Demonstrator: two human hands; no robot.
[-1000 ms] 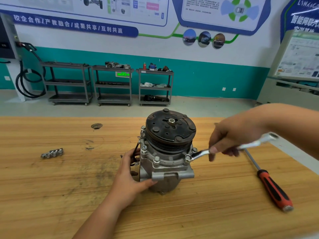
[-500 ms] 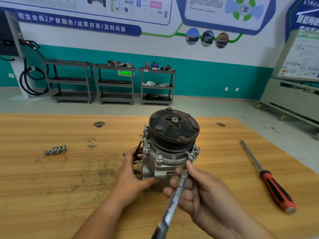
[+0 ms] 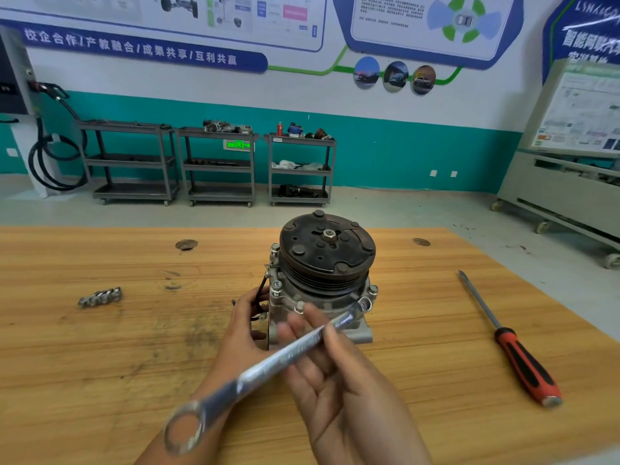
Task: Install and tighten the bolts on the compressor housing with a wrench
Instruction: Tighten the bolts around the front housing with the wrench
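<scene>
A grey compressor (image 3: 318, 290) with a dark round pulley on top stands upright in the middle of the wooden table (image 3: 100, 364). Several bolts sit around its housing rim. A silver wrench (image 3: 268, 364) has one end on the front-right bolt (image 3: 364, 303), and its shaft slants down to the left, motion-blurred. My right hand (image 3: 335, 374) holds the shaft between thumb and fingers. My left hand (image 3: 245, 333) grips the compressor's left side, partly hidden behind the wrench and my right hand.
A red-and-black-handled screwdriver (image 3: 513, 347) lies on the table at the right. A small cluster of loose metal parts (image 3: 100, 296) lies at the left. Grey shelf carts (image 3: 218, 166) stand along the far wall, and a wheeled cabinet (image 3: 570, 182) stands at the right.
My right hand has swung the wrench handle round the front-right bolt from the right side, towards me and on to the left. My left hand stayed on the compressor.
</scene>
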